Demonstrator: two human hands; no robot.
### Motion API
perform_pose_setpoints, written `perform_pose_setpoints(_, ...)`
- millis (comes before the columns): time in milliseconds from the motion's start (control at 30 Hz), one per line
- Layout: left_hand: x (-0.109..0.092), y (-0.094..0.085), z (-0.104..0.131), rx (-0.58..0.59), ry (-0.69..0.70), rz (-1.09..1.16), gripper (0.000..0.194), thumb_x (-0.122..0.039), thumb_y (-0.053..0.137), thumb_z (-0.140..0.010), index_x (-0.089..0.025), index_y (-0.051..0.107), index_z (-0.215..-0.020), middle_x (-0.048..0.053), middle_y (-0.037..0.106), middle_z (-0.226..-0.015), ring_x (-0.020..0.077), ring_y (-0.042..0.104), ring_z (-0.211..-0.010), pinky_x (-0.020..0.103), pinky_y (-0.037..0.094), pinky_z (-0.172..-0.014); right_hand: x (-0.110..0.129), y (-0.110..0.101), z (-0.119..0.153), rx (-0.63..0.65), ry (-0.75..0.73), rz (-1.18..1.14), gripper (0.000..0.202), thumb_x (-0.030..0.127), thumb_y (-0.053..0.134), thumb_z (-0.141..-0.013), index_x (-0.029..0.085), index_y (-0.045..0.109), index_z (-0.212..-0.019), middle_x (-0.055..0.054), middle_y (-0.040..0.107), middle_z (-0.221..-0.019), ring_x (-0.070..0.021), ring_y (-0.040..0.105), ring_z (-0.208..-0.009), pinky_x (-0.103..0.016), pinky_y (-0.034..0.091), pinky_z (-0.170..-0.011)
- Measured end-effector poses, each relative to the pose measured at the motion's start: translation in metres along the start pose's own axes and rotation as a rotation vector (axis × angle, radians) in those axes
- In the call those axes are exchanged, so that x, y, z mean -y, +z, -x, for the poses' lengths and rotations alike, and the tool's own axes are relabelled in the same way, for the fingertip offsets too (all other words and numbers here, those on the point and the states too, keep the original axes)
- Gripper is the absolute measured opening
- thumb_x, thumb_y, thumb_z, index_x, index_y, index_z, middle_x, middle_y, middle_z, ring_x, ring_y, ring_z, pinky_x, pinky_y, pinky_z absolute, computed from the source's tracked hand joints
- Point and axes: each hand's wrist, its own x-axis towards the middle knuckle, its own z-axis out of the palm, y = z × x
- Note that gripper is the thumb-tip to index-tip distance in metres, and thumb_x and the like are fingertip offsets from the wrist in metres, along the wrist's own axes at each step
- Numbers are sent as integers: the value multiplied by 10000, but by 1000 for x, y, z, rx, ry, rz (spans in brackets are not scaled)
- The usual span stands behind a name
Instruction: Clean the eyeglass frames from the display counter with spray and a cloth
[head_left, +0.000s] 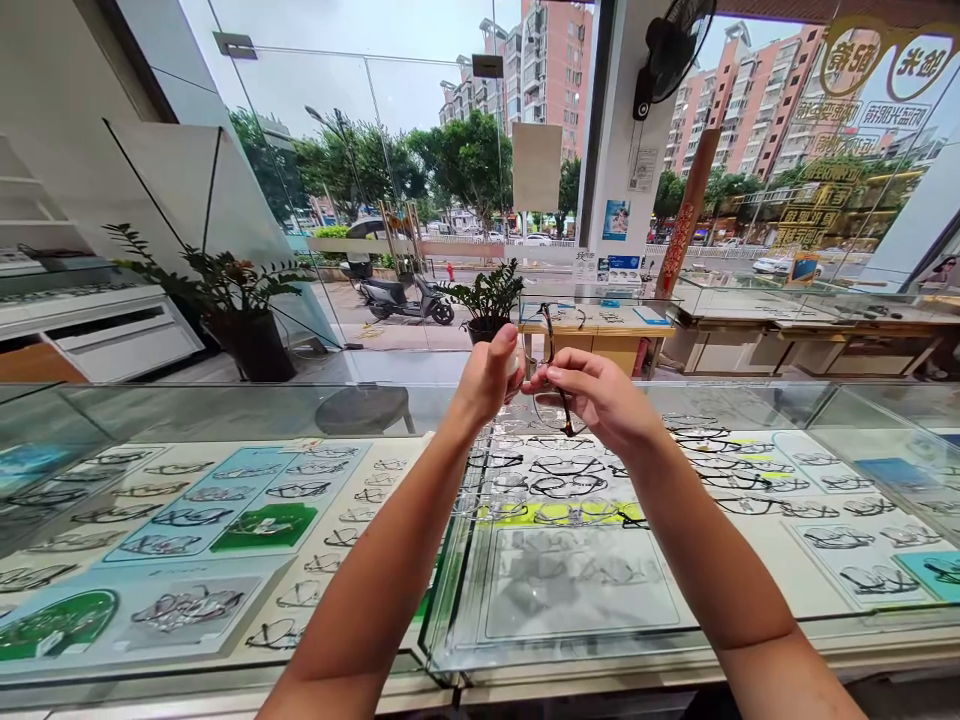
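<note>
Dark-framed eyeglasses [561, 402], turned on end, are pinched in the outstretched right hand [600, 393], while the thumb-up left hand [486, 380] apparently grips a mostly hidden pale object [514, 360].

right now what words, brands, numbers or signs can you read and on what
"验光": gold, mirrored, on the window
"配镜": beside it, mirrored
"防蓝光眼镜": just below, mirrored
Too small or blurred: other window lines, poster, notice, blue sign
Held glasses: no readable text
</note>
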Motion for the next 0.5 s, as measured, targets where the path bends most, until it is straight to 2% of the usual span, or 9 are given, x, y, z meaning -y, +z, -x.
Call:
perform_pose_setpoints(100, 6, 3, -2, -33, 17, -16, 783, -932, 510, -788, -221, 446, -466, 0, 385, -391, 97, 333, -356, 280, 238, -399, -1, 1, 0, 14, 7, 4, 313, 431, 945, -753, 222, 723, -821, 1, 781, -859, -162, 735, -847, -317, 563, -877)
perform_pose_setpoints(233, 1, 5, -1, -42, 21, 2, 799, -945, 478, -783, -224, 451, -443, 3, 386, -403, 101, 343, -366, 286, 250, -413, -2, -2, -3, -11, 4, -1, 284, 414, 936, -760, 217, 739, -818, -6, 794, -892, -159, 738, -866, -311, 571, -876)
perform_pose_setpoints(367, -6, 1, 3, 93, 52, -132, 817, -933, 411, -842, -224, 435, -438, -2, 363, -423, 108, 342, -399, 299, 262, -451, -2, -12, -8, -89, -26, -89, 265, 404, 934, -757, 233, 742, -823, 0, 790, -909, -165, 742, -892, -326, 598, -896)
perform_pose_setpoints(500, -4, -1, 8, 237, 105, -371, 748, -813, 480, -917, -214, 377, -481, -16, 360, -475, 107, 296, -471, 303, 210, -503, 0, -15, -10, -144, -59, -147, 243, 374, 925, -761, 225, 740, -813, -2, 779, -900, -158, 735, -879, -300, 622, -866)
